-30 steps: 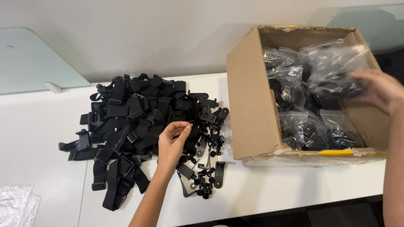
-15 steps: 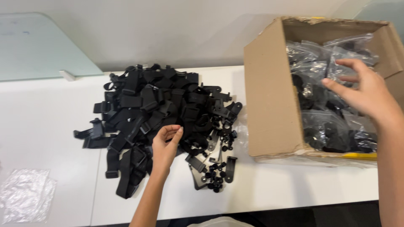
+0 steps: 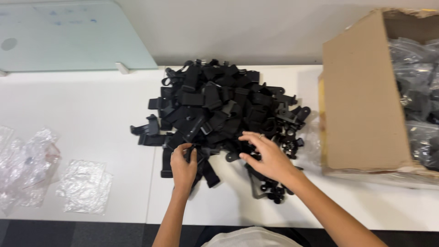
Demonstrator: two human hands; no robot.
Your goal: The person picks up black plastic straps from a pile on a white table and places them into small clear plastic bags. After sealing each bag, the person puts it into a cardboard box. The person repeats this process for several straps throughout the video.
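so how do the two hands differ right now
The left hand is curled, fingers pinching a black piece at the near edge of the pile of black plastic parts. The right hand lies spread and flat over the pile, gripping nothing visible, with a ring on one finger. Both touch the same pile.

Left hand (image 3: 183, 165) pinched, right hand (image 3: 267, 156) spread.
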